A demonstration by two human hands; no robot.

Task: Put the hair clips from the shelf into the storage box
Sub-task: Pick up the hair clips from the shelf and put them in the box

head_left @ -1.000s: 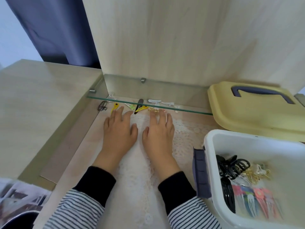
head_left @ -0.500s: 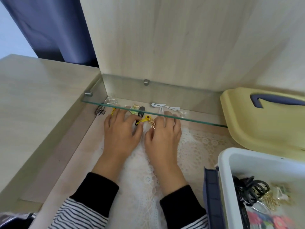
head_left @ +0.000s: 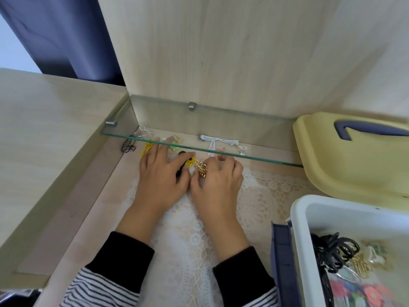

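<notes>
While both hands sit at front edge of glass shelf [head_left: 254, 157], clips lie at and just beyond fingertips, strung left to right.

- Left hand [head_left: 161, 177]: fingers near straight, spread. Yellow clip [head_left: 146, 150] just beside little finger, long axis pointing away from person.
- Right hand [head_left: 218, 181]: fingers curled. Gold clip [head_left: 201, 169] touches forefinger; firm pinch not confirmable.
- White bow clip [head_left: 218, 140]: beyond right fingertips.
- Storage box [head_left: 309, 203]: right side, nearer right hand.
- Fingertips: blurred behind glass.

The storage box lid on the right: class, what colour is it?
Pale yellow lid with a navy handle; the head view shows it.
</notes>
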